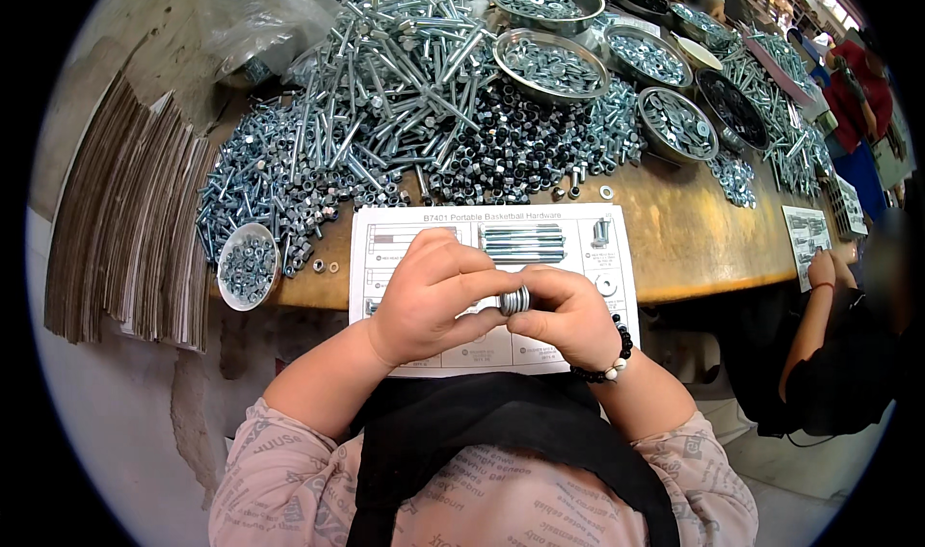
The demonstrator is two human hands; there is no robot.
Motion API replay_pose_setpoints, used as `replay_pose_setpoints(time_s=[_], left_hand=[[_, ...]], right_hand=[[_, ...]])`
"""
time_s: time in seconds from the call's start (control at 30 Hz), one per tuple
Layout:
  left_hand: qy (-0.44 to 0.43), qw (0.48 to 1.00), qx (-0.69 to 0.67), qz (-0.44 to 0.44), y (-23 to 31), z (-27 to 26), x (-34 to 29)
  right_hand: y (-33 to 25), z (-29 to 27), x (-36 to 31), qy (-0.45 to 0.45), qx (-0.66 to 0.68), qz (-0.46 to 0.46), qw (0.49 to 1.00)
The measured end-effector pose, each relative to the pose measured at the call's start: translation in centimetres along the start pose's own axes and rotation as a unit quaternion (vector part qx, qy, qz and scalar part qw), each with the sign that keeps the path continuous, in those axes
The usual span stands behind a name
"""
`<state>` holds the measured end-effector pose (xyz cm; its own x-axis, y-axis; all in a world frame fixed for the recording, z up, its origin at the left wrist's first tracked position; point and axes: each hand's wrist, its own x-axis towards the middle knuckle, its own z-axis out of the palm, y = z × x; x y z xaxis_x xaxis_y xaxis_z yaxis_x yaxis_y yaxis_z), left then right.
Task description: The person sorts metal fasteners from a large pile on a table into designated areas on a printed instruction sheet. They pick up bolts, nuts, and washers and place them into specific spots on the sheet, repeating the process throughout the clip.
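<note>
We are pinching a small stack of washers (pixel 515 300) between both hands, left hand (pixel 429 296) and right hand (pixel 568 318) pressed together, keeping edges aligned above the parts sheet (pixel 578 227).

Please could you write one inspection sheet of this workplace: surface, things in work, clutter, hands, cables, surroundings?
Surface: wooden table, worn, with a printed parts sheet at its near edge.
Job's things: small stack of washers pinched between both hands.
Clutter: heap of bolts, black nuts, metal bowls of hardware, small white bowl, plastic bag.
Hands: left hand and right hand both grip the stack.
Cables: nothing seen.
Surroundings: stack of cardboard sheets at left; another person's arm at right.
</note>
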<state>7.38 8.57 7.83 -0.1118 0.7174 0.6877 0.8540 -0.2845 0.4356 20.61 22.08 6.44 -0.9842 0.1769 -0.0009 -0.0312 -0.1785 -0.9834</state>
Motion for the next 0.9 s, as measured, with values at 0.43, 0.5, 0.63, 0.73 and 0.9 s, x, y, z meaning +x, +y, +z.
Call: replay_pose_setpoints(time_s=[0.43, 0.5, 0.63, 0.73, 0.9], left_hand=[[-0.181, 0.962, -0.100, -0.178, 0.0, 3.8, -0.3], [-0.249, 0.955, -0.069, -0.146, -0.5, 6.7, -1.9], [-0.334, 0.933, -0.037, -0.126, -0.5, 10.3, -2.6], [-0.368, 0.924, 0.010, -0.105, -0.7, 11.3, -2.5], [-0.377, 0.920, 0.000, -0.107, -0.5, 11.2, -2.5]], right_hand=[[-0.4, -5.4, -3.4, 0.158, 0.042, -0.052, 0.985], [-0.2, -5.6, -3.9, 0.177, 0.042, -0.043, 0.982], [0.2, -6.4, -5.0, 0.204, 0.060, -0.047, 0.976], [0.3, -6.9, -5.5, 0.212, 0.067, -0.050, 0.974], [0.7, -6.8, -5.2, 0.217, 0.068, -0.030, 0.973]])
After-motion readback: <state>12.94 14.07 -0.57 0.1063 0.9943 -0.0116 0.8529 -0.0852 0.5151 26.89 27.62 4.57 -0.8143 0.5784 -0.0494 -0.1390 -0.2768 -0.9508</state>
